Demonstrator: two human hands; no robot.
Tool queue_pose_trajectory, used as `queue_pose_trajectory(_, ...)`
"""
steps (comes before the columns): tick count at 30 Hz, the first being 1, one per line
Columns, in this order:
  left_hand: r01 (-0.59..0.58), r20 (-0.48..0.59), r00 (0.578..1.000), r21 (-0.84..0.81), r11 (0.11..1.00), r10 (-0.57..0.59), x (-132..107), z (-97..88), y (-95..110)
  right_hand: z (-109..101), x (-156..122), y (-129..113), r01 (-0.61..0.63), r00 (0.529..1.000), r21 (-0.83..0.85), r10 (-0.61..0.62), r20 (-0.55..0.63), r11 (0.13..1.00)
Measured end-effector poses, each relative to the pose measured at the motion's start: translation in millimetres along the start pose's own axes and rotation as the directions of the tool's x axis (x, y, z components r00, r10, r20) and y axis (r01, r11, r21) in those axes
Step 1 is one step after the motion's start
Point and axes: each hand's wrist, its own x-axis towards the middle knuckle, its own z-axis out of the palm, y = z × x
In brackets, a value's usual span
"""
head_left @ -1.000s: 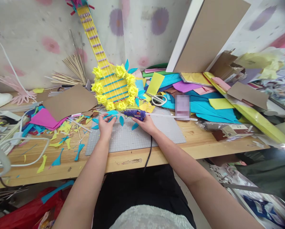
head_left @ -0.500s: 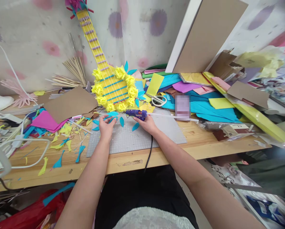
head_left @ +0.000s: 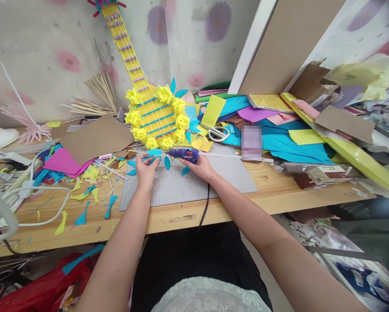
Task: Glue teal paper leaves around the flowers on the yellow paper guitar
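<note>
In the head view, the left hand (head_left: 145, 171), thumb and fingertips nearly together, is pinching a thin blue leaf cutout (head_left: 154, 152) just beside the nozzle of a purple glue gun (head_left: 178, 154), which the right hand (head_left: 200, 168) is gripping with wrapped fingers. Beneath them a flat, grey gridded mat (head_left: 230, 175) is lying. Behind, a yellow guitar-shaped model (head_left: 157, 116) edged with crumpled rosettes is standing near scissors (head_left: 218, 134) and a brown sheet (head_left: 96, 138).

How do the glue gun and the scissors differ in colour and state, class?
The glue gun is mainly dark blue-purple, while the scissors have pale handles.

The glue gun is held in the right hand; the scissors lie loose among coloured papers.

Both are hand tools.
</note>
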Motion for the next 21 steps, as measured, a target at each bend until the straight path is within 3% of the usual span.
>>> queue_pose_trajectory(14,-0.01,0.0,1.0,-0.017,1.0,0.01,0.0,-0.6,0.8,-4.1,4.2,3.3,-0.047,0.993,-0.008,0.046,-0.11,0.999)
queue_pose_trajectory(21,0.007,-0.001,1.0,-0.009,1.0,-0.007,-0.7,0.1,1.9,-1.0,1.0,3.9,-0.019,1.0,-0.006,0.019,-0.021,1.0)
